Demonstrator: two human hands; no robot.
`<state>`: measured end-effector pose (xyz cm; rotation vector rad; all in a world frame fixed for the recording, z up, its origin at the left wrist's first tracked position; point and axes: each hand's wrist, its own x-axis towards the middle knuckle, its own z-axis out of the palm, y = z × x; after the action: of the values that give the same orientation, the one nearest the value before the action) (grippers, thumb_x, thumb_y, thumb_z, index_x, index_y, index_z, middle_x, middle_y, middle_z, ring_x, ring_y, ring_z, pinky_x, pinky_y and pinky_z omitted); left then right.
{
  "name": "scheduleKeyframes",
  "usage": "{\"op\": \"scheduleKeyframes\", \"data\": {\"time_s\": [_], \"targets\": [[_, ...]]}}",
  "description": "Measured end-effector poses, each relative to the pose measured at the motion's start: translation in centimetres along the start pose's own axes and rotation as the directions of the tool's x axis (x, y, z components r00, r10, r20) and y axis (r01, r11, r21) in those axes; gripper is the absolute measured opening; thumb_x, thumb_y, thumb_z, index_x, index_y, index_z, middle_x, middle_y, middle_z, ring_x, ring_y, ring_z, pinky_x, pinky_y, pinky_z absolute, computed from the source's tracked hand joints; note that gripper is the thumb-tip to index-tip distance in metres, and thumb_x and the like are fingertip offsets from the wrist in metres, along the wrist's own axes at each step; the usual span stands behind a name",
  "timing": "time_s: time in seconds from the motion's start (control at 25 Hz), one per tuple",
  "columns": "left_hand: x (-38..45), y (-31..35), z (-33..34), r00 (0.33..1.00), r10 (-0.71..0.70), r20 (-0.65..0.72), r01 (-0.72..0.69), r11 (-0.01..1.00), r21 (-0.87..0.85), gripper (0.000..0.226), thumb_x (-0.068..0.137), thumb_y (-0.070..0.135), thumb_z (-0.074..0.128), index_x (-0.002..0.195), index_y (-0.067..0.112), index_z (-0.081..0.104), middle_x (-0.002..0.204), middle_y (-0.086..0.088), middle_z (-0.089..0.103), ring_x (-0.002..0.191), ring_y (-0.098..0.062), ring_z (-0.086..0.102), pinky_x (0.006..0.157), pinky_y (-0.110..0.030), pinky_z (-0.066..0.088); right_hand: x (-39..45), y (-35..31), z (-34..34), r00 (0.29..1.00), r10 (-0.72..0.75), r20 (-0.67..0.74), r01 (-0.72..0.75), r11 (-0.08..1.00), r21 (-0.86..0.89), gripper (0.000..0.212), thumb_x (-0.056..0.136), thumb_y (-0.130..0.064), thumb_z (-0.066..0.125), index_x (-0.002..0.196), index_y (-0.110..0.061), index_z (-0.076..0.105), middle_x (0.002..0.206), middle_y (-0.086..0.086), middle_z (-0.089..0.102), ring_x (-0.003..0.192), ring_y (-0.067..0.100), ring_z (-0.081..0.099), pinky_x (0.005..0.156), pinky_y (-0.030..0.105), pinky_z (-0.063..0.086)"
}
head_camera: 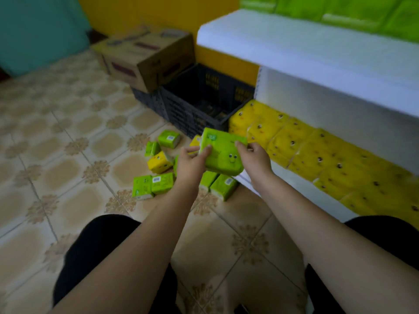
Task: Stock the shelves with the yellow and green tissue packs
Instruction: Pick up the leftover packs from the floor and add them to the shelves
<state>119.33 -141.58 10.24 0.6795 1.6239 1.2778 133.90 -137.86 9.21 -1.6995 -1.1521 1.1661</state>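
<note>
Both hands grip one green plastic-wrapped tissue pack with a printed smiley face (223,154), the left hand (191,165) pinching its near-left edge, the right hand (255,158) curled over its right edge. It hangs above the tiled floor (68,155), over loose green and yellow packs (158,164), just beside the lower white shelf (301,180) lined with yellow packs (317,155). It looks light, soft and squashy with slippery film; holding opposite short edges seems safest.
</note>
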Motion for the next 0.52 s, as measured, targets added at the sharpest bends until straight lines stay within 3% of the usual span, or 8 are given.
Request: {"op": "scheduleKeyframes", "data": {"time_s": [0.12, 0.28, 0.4, 0.52], "targets": [[-6.7, 5.5, 3.1, 0.973, 0.162, 0.166, -0.148, 0.985, -0.090, 0.045, 0.079, 0.040, 0.075, 0.104, 0.008, 0.056, 0.096, -0.008, 0.072, 0.087, -0.022, 0.071, 0.078, -0.044, 0.059, -5.6, -4.6, -8.0, 0.971, -0.176, -0.160, 0.190, 0.979, 0.075, 0.036, 0.090, -0.045, 0.060, 0.097, -0.010, 0.058, 0.089, 0.005, 0.063, 0.088, 0.025, 0.061, 0.075, 0.040, 0.047], [-15.2, 9.9, 7.2, 0.893, 0.321, 0.316, -0.263, 0.941, -0.213, 0.022, 0.088, 0.025, 0.068, 0.096, 0.011, 0.052, 0.073, 0.002, 0.069, 0.070, -0.014, 0.067, 0.058, -0.029, 0.054, -12.3, -6.3, -17.6, 0.914, -0.283, -0.290, 0.321, 0.943, 0.091, 0.034, 0.088, -0.043, 0.064, 0.102, -0.014, 0.055, 0.097, -0.001, 0.065, 0.097, 0.020, 0.063, 0.087, 0.041, 0.050], [-20.5, 12.3, 12.6, 0.840, 0.335, 0.427, -0.247, 0.936, -0.249, 0.027, 0.088, 0.030, 0.068, 0.102, 0.013, 0.051, 0.084, -0.002, 0.066, 0.068, -0.011, 0.065, 0.053, -0.025, 0.051, -15.8, -6.8, -24.1, 0.853, -0.331, -0.404, 0.401, 0.910, 0.101, 0.034, 0.088, -0.043, 0.064, 0.108, -0.018, 0.055, 0.102, -0.006, 0.064, 0.102, 0.017, 0.063, 0.090, 0.041, 0.050], [-25.8, 14.0, 19.7, 0.768, 0.320, 0.554, -0.232, 0.946, -0.225, 0.030, 0.087, 0.035, 0.068, 0.104, 0.017, 0.050, 0.095, -0.002, 0.065, 0.077, -0.012, 0.065, 0.064, -0.030, 0.055, -17.9, -7.5, -30.9, 0.830, -0.260, -0.494, 0.448, 0.839, 0.310, 0.036, 0.089, -0.039, 0.063, 0.122, -0.027, 0.052, 0.113, -0.006, 0.064, 0.099, 0.013, 0.065, 0.079, 0.041, 0.059]]}}
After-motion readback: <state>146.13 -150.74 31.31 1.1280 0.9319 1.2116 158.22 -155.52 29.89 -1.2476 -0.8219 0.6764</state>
